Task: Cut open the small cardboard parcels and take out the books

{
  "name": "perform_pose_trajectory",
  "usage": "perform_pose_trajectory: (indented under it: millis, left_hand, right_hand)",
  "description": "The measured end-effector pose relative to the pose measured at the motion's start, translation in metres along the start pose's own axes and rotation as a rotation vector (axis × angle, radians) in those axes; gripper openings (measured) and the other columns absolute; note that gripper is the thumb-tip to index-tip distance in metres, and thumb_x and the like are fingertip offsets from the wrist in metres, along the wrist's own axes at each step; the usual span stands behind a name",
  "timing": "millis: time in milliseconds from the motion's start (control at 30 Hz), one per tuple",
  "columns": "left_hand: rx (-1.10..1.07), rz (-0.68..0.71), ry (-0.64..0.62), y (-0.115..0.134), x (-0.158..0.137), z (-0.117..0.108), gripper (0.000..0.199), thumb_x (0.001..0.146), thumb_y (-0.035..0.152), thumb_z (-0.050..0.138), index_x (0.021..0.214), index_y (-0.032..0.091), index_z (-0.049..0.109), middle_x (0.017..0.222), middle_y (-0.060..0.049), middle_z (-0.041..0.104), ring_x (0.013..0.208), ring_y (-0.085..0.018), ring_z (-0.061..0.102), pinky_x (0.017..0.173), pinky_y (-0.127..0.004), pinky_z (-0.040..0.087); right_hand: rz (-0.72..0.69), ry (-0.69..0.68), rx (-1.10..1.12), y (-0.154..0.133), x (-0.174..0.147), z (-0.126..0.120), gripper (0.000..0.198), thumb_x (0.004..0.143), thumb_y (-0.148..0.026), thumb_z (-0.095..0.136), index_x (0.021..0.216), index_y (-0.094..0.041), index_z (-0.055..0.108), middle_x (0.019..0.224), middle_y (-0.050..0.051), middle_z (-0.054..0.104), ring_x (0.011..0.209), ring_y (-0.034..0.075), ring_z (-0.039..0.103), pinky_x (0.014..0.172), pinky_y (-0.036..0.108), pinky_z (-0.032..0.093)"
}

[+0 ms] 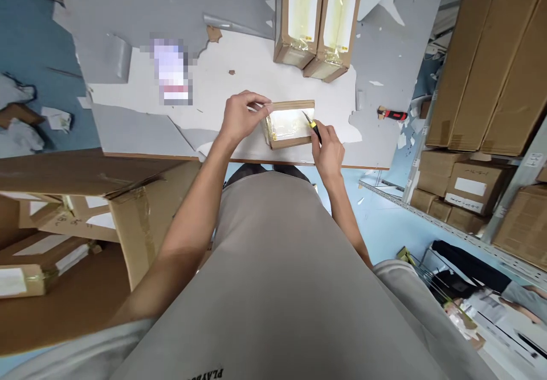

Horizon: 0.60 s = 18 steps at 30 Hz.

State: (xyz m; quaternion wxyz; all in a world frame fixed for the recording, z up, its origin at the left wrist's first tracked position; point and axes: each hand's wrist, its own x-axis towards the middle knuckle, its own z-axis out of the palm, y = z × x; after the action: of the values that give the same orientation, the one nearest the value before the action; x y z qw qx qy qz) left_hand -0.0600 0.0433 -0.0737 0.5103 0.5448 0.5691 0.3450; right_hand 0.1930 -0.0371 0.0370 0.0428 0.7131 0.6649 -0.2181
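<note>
A gray shirt is closest, with a bare arm reaching forward on each side. To the left stands a big open carton with smaller taped boxes inside.

The small cardboard box lies on the table, near its front edge and right between the two hands. It has a white label and shiny clear tape on top. The right hand is closed around a thin pointed tool that is black and yellow. The tool's tip points over the label, but I cannot tell if it touches. The left hand has its fingers bent, with thumb and fingertips at the box's far left corner. I cannot tell if they pinch it.

Under the box is a torn white sheet on the gray tabletop. A red and black utility knife lies off to the right. Farther left is a thing blurred into little squares. Two longer taped boxes sit side by side past the small one, and a brown scrap lies to their left. On the right, a metal shelf holds small boxes and tall brown cartons.
</note>
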Motion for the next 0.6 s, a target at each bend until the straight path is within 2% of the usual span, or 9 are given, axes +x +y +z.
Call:
perform_pose_trajectory:
  millis: [133,300,433,600]
  left_hand:
    - [-0.008,0.015,-0.050,-0.006,0.014,-0.005,0.023,0.086,0.028,0.091,0.107,0.018,0.088,0.111,-0.008,0.086,0.092,-0.023,0.078,0.097,-0.043,0.068]
    - [-0.053,-0.003,-0.074,-0.012,0.018,-0.013,0.022,0.081,0.027,0.094,0.101,0.019,0.088,0.103,-0.007,0.086,0.090,-0.025,0.078,0.096,-0.047,0.069]
    - [-0.078,-0.041,-0.089,-0.014,0.019,-0.012,0.021,0.080,0.026,0.095,0.098,0.020,0.088,0.102,-0.007,0.086,0.092,-0.027,0.078,0.096,-0.047,0.069]
    - [-0.096,-0.029,-0.082,-0.017,0.022,-0.006,0.026,0.078,0.027,0.095,0.101,0.018,0.087,0.100,-0.007,0.085,0.095,-0.027,0.078,0.095,-0.045,0.069]
  right_hand:
    - [0.063,-0.037,0.068,-0.029,-0.017,-0.004,0.065,0.126,-0.052,0.028,0.181,-0.026,0.051,0.139,0.018,0.081,0.126,0.039,0.079,0.107,0.048,0.062]
    - [-0.005,-0.155,0.133,-0.068,-0.018,0.003,0.065,0.122,-0.052,0.047,0.178,-0.019,0.055,0.132,0.019,0.086,0.119,0.041,0.082,0.104,0.049,0.063]
    - [-0.036,-0.216,0.126,-0.088,-0.011,0.002,0.066,0.121,-0.056,0.047,0.174,-0.017,0.057,0.127,0.020,0.087,0.113,0.040,0.083,0.096,0.045,0.062]
    - [-0.035,-0.211,0.136,-0.095,-0.009,-0.001,0.049,0.124,-0.040,0.041,0.159,-0.018,0.066,0.121,0.018,0.087,0.111,0.037,0.082,0.093,0.040,0.058]
